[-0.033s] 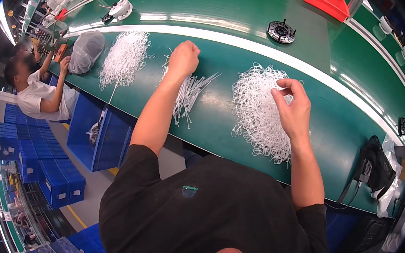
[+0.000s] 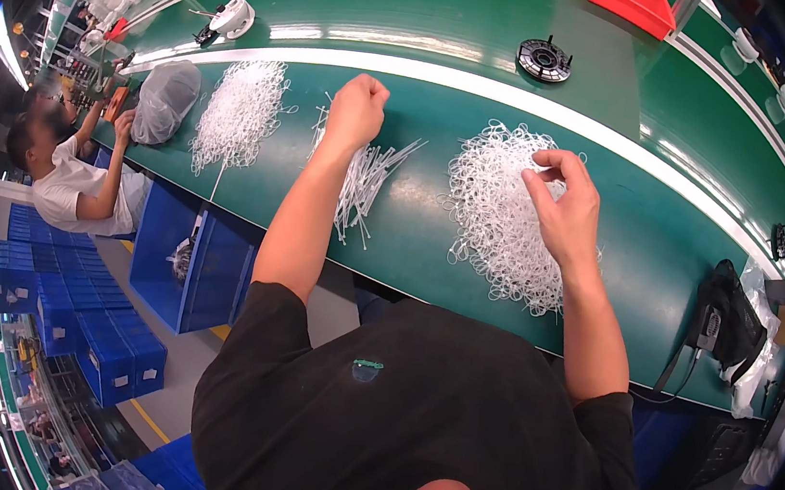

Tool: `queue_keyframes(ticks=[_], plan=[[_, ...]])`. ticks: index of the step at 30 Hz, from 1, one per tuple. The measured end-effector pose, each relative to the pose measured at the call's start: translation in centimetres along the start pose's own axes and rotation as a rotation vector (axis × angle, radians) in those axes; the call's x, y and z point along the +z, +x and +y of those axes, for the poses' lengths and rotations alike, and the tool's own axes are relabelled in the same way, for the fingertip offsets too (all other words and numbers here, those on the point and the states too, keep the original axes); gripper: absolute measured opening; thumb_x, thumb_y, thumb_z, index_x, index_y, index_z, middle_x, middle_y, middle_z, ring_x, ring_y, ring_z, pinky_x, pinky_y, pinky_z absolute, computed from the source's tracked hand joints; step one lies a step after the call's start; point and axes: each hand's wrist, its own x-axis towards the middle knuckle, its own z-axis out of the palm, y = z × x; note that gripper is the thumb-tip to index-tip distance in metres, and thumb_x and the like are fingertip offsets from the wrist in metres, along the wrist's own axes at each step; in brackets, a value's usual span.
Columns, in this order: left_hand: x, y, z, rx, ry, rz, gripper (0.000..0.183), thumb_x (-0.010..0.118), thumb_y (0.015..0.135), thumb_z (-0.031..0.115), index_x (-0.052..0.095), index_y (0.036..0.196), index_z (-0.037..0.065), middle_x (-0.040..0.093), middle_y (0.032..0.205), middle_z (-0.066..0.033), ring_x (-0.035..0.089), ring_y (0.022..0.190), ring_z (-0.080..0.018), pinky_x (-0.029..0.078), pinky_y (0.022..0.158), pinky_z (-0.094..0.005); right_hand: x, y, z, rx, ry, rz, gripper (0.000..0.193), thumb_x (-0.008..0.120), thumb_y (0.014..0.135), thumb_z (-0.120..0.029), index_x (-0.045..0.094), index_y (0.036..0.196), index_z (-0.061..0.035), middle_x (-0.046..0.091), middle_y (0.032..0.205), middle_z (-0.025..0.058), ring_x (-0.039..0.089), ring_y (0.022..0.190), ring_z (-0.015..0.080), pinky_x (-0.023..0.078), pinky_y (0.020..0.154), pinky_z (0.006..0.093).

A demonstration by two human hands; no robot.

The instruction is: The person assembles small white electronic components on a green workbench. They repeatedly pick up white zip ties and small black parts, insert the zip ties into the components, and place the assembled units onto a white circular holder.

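My left hand [image 2: 356, 113] is closed above a loose bunch of straight white cable ties [image 2: 367, 192]; its fingertips are turned away, so what they hold, if anything, is hidden. Over the right part of a big heap of looped white cable ties [image 2: 497, 218] hovers my right hand [image 2: 568, 207]. Its thumb and forefinger are curved with a gap between them, and nothing shows in that gap. A second heap of looped white ties [image 2: 241, 116] lies to the left of the straight ones.
Along the green bench [image 2: 647, 264] runs a green conveyor carrying a black round part [image 2: 543, 60] and a white part [image 2: 234, 18]. A clear bag [image 2: 168, 101] and a seated co-worker [image 2: 81, 176] are at left. Blue bins [image 2: 172, 264] stand below. A black bag [image 2: 727, 322] lies at right.
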Motion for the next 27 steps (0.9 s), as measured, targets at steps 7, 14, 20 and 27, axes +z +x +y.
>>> queue_keyframes(ticks=[7, 14, 20, 27], plan=[[-1.9, -3.8, 7.6, -0.113, -1.178, -0.329, 0.014, 0.057, 0.104, 0.017, 0.057, 0.101, 0.003, 0.066, 0.085, -0.0066, 0.059, 0.064, -0.0075, 0.047, 0.053, -0.0202, 3.4, -0.1, -2.1, -0.117, 0.145, -0.091, 0.026, 0.076, 0.084, -0.011, 0.063, 0.105, -0.0021, 0.068, 0.098, 0.0109, 0.068, 0.086, 0.0229, 0.054, 0.078, 0.0345], [0.3, -7.6, 10.3, -0.119, -1.447, -0.426, 0.010, 0.060, 0.101, 0.009, 0.056, 0.105, 0.000, 0.067, 0.092, -0.0098, 0.064, 0.071, -0.0113, 0.055, 0.060, -0.0240, 4.9, -0.5, -2.5, 0.025, 0.405, -0.200, 0.020, 0.071, 0.088, -0.006, 0.062, 0.105, -0.0002, 0.072, 0.092, 0.0102, 0.071, 0.085, 0.0178, 0.057, 0.078, 0.0312], [1.3, -9.0, 10.5, -0.171, -1.489, -0.438, 0.015, 0.066, 0.096, 0.004, 0.061, 0.108, -0.003, 0.069, 0.093, -0.0104, 0.068, 0.077, -0.0139, 0.059, 0.068, -0.0266, 4.1, -0.4, -1.9, -0.006, 0.355, -0.008, 0.024, 0.072, 0.088, -0.005, 0.062, 0.109, 0.0001, 0.072, 0.092, 0.0095, 0.070, 0.083, 0.0157, 0.056, 0.078, 0.0293], [2.5, -10.0, 11.4, -0.217, -1.509, -0.353, 0.015, 0.067, 0.095, 0.004, 0.061, 0.106, -0.004, 0.069, 0.091, -0.0110, 0.069, 0.077, -0.0149, 0.061, 0.067, -0.0283, 4.3, -0.3, -2.4, -0.032, 0.418, 0.115, 0.020, 0.073, 0.087, -0.005, 0.065, 0.105, -0.0002, 0.072, 0.088, 0.0087, 0.069, 0.079, 0.0149, 0.055, 0.073, 0.0291]])
